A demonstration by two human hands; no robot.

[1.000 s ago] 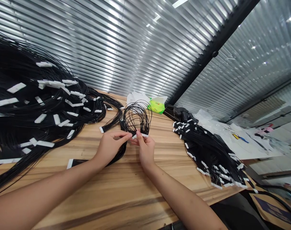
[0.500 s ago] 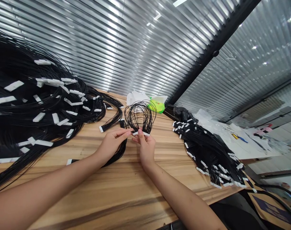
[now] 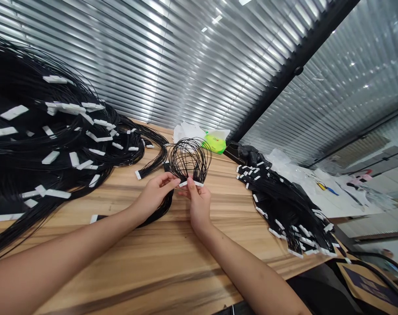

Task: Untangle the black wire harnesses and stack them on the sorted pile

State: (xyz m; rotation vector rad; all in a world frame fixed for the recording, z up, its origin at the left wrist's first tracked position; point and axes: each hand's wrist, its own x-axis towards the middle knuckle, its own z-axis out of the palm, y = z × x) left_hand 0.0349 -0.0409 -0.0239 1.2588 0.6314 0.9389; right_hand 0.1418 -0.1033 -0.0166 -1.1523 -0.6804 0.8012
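Observation:
A wire harness (image 3: 190,148) of thin black wires arches up in a loop over the middle of the table. Its white connector (image 3: 199,184) lies across the fingers of my right hand (image 3: 200,203), with the thumb pressed on top. My left hand (image 3: 159,188) is closed in a pinch at the connector's left end; its fingertips partly hide what they grip there. Beneath and behind my left hand, another black wire harness (image 3: 161,213) curves on the table, its white connector (image 3: 94,218) showing beside my left forearm.
A large heap of black wire harnesses (image 3: 31,162) with white connectors fills the left side. Another pile (image 3: 284,201) lies at the right. Behind my hands sit a green packet (image 3: 215,143) and white tissue (image 3: 186,132). Slatted blinds (image 3: 120,57) rise behind the wooden table (image 3: 146,271).
The wire loop has shifted slightly left and its wires have spread a little differently. My left fingers have curled somewhat more. Both hands stay at the same connector.

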